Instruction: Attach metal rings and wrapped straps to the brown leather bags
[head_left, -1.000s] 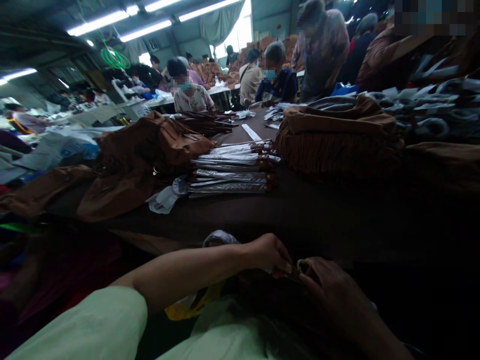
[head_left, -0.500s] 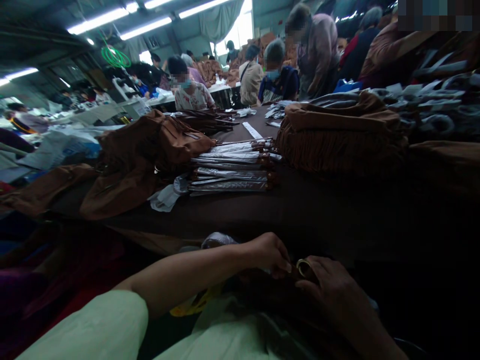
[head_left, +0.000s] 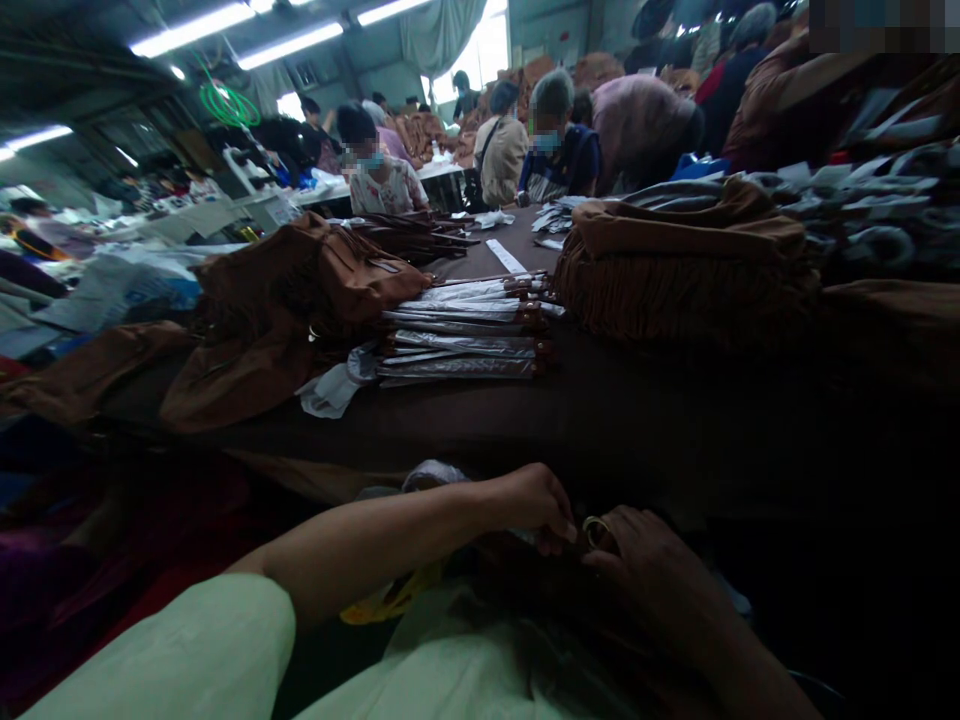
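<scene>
Close to my body, low in the head view, both hands meet around a brass-coloured metal ring [head_left: 595,531]. My right hand [head_left: 637,545] has its thumb and fingers closed on the ring's right side. My left hand [head_left: 541,505] is closed in a pinch just left of the ring; what sits between its fingertips is too dark to make out. Dark brown material [head_left: 517,590] lies in my lap beneath the hands, its shape lost in shadow. Past the hands, wrapped straps [head_left: 461,340] with brown ends lie stacked on the brown-covered table [head_left: 480,415].
A brown fringed bag pile [head_left: 682,270] stands on the table at right, and more brown bags [head_left: 300,290] slump at left. Grey wrapped rolls [head_left: 877,225] heap at far right. A white strip [head_left: 505,257] lies behind the straps. Several people work beyond the table.
Both hands and the ring have shifted slightly left, still close together. In the background, a person in a pink top has bent down.
</scene>
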